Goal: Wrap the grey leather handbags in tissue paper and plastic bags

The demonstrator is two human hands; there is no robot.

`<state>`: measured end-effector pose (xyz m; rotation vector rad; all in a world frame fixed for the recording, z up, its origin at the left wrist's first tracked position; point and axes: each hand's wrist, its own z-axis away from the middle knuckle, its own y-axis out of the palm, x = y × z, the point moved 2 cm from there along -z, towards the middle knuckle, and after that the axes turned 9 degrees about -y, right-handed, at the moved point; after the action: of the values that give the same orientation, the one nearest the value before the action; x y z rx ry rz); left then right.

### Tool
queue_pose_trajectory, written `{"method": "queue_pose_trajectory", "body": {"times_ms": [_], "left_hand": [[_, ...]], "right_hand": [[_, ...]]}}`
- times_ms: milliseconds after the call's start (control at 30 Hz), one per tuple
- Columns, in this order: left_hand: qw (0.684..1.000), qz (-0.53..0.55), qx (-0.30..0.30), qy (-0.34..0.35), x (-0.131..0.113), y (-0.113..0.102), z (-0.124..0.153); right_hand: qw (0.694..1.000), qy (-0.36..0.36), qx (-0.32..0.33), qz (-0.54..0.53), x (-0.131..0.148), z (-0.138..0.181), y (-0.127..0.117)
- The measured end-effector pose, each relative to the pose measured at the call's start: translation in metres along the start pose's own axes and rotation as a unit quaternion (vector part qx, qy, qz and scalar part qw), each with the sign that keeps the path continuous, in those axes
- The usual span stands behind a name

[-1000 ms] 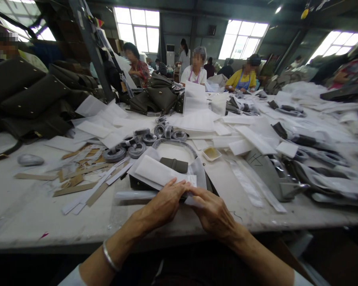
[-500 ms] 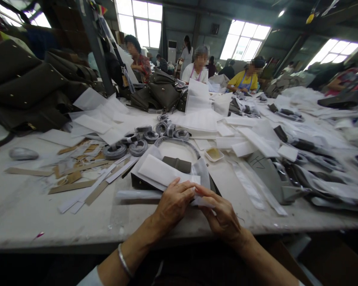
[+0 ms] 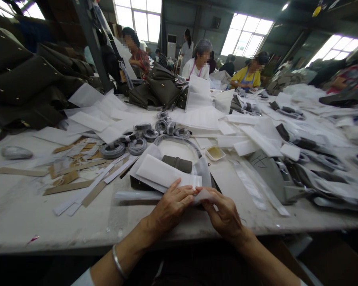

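at the near edge of the desk (image 3: 77, 226) the left hand (image 3: 170, 208) and right hand (image 3: 225, 214) meet, the fingertips of both pinching a small fold of white wrapping paper (image 3: 203, 195) between them, just above the desk. right behind it a dark bag (image 3: 136, 183) lies flat, mostly covered by a white sheet (image 3: 161, 174). its strap tab (image 3: 177, 163) shows bare, and its curved handle (image 3: 179, 140) looks wrapped in film. by that, the wrapping seems partway: handle and front are covered, the near right corner is being folded, and the tab and left edge are uncovered. to the left lie card strips (image 3: 68, 186); farther in are grey rolls (image 3: 113, 150) and a small tray (image 3: 214, 152). co-workers (image 3: 199, 63) sit at the far edge.
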<state>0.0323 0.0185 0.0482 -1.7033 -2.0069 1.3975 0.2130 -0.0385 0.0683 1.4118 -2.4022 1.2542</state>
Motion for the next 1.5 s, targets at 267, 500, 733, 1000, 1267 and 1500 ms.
{"method": "queue_pose_trajectory", "body": {"times_ms": [267,500,733,1000,1267,1500], "left_hand": [[0.987,0.054,0.004,-0.149,-0.010,-0.006,-0.014],[0.988,0.049,-0.046,-0.142,-0.007,0.004,-0.014],[0.985,-0.004,-0.045,-0.168,-0.012,0.007,-0.022],[0.982,-0.024,-0.028,-0.186,-0.015,0.005,-0.024],[0.983,-0.048,-0.047,-0.172,-0.017,0.013,-0.022],[0.973,0.047,-0.017,-0.226,-0.009,-0.002,-0.022]], "right_hand": [[0.998,0.064,-0.001,-0.027,-0.004,-0.011,-0.004],[0.993,0.085,0.076,-0.012,-0.004,-0.022,-0.006],[0.990,0.134,0.048,0.013,-0.011,-0.028,-0.005],[0.987,0.154,0.042,0.016,-0.029,-0.031,0.002],[0.985,0.170,0.024,0.015,-0.037,-0.027,0.010],[0.994,0.109,-0.019,-0.013,-0.036,-0.025,0.006]]}}
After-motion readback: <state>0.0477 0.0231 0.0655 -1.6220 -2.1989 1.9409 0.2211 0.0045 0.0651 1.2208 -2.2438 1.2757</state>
